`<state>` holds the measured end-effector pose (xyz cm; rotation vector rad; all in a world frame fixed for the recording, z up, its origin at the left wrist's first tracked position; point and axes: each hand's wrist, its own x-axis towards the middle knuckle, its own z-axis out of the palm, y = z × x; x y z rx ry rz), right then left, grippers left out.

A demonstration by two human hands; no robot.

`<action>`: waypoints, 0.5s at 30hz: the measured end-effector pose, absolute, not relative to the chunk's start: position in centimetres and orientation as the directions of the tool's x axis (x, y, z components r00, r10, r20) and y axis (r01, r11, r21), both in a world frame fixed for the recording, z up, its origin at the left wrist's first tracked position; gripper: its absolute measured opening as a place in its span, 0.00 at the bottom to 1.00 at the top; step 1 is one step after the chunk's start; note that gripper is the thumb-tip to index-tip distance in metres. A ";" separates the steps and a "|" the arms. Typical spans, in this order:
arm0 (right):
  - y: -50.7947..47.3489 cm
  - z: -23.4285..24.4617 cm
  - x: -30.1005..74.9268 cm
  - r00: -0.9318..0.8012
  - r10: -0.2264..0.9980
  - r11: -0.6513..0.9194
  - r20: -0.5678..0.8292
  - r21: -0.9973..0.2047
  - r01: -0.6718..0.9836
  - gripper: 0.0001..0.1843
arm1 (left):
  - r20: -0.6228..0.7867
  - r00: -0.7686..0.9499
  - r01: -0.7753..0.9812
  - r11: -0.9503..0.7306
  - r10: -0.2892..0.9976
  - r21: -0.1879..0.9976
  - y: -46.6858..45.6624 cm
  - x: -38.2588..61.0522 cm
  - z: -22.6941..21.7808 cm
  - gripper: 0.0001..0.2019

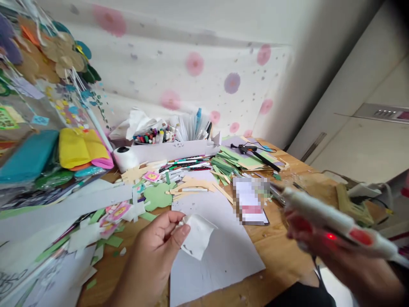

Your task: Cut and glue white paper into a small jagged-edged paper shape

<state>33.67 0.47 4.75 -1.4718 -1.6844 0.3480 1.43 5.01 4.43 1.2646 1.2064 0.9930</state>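
My left hand [156, 245] pinches a small crumpled piece of white paper [198, 238] between thumb and fingers, above a white sheet [220, 273] on the wooden table. At the right, my right hand [343, 258] is wrapped round a white hot glue gun [322, 211] with red parts and a lit red light. The glue gun is blurred and its front end points left, apart from the paper piece. Green flower-shaped paper [158, 196] and paper scraps lie beyond my left hand.
A phone with a blurred screen [249, 200] lies right of the sheet. Behind are green paper strips [225, 164], a box [172, 150] with markers, a thread spool [125, 157] and a black glue gun [247, 149]. Yellow paper packs [83, 147] and hanging paper flowers [65, 55] crowd the left.
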 end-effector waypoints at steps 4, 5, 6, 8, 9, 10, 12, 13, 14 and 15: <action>0.4 4.5 26.0 -0.249 0.882 0.469 0.401 -0.681 0.562 0.12 | -0.079 0.131 0.126 0.062 0.988 0.990 4.8 1.5 4.9 0.12; 0.7 4.4 24.8 -0.300 0.866 0.500 0.400 -0.673 0.546 0.11 | -0.073 0.128 0.126 0.057 0.989 0.990 4.8 1.5 5.0 0.11; 1.0 4.3 23.8 -0.347 0.846 0.534 0.405 -0.655 0.535 0.08 | -0.066 0.126 0.124 0.051 0.990 0.991 4.8 1.5 5.1 0.11; 1.5 4.4 22.5 -0.399 0.803 0.596 0.443 -0.594 0.540 0.05 | -0.050 0.121 0.117 0.036 0.991 0.993 4.8 1.6 5.3 0.11; 1.8 4.5 22.1 -0.412 0.784 0.621 0.465 -0.557 0.552 0.05 | -0.047 0.118 0.114 0.033 0.992 0.993 4.7 1.6 5.4 0.11; 1.9 4.6 21.9 -0.413 0.766 0.641 0.493 -0.525 0.561 0.05 | -0.047 0.117 0.110 0.034 0.992 0.993 4.7 1.6 5.4 0.11; 2.1 4.6 21.7 -0.410 0.771 0.632 0.487 -0.506 0.587 0.04 | -0.049 0.115 0.107 0.037 0.992 0.994 4.6 1.5 5.5 0.12; 2.1 4.6 21.7 -0.400 0.775 0.626 0.490 -0.507 0.593 0.04 | -0.046 0.107 0.112 0.034 0.993 0.993 4.6 1.5 5.5 0.12; 2.0 4.6 21.7 -0.396 0.779 0.620 0.485 -0.507 0.598 0.05 | -0.037 0.100 0.119 0.025 0.994 0.993 4.5 1.5 5.5 0.12; 1.9 4.6 21.7 -0.397 0.783 0.616 0.479 -0.508 0.602 0.05 | -0.026 0.094 0.128 0.014 0.995 0.992 4.5 1.5 5.5 0.12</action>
